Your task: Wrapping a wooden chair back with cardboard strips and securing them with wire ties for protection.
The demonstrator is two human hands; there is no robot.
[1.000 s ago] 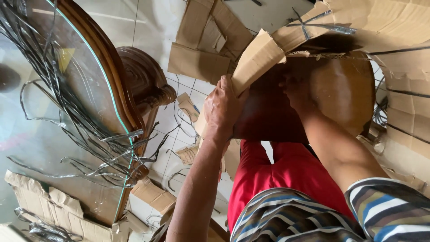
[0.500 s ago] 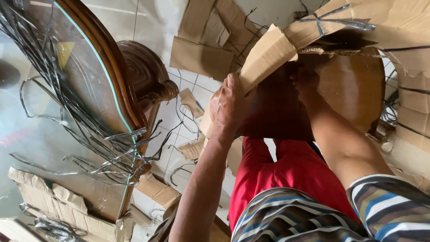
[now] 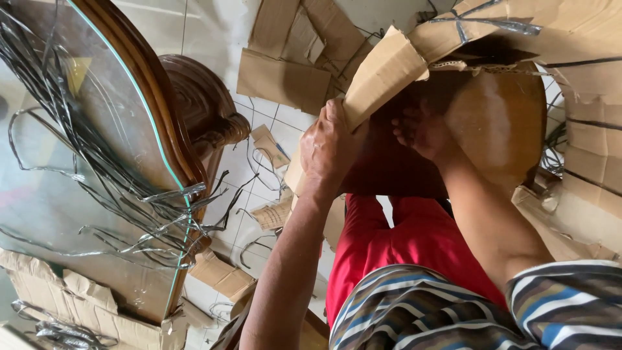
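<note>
My left hand (image 3: 330, 146) grips a torn flap of brown cardboard wrapping (image 3: 382, 74) and holds it away from a round, polished wooden piece (image 3: 499, 123). My right hand (image 3: 421, 129) reaches under that flap, fingers pressed against the dark wood surface; its fingertips are partly hidden in shadow. The cardboard still covers the upper and right side of the wooden piece, bound with black plastic straps (image 3: 586, 61). My red trousers (image 3: 414, 246) and striped shirt (image 3: 453, 311) show below.
A carved wooden table with a glass top (image 3: 97, 168) stands on the left, strewn with cut black straps (image 3: 84, 149). Torn cardboard pieces (image 3: 285, 78) and strap scraps lie on the white tiled floor. More cardboard (image 3: 58, 291) lies at the lower left.
The view has shifted closer to the wrapped piece. My left hand has pulled the cardboard flap further back, and my right hand has moved deeper beneath it.
</note>
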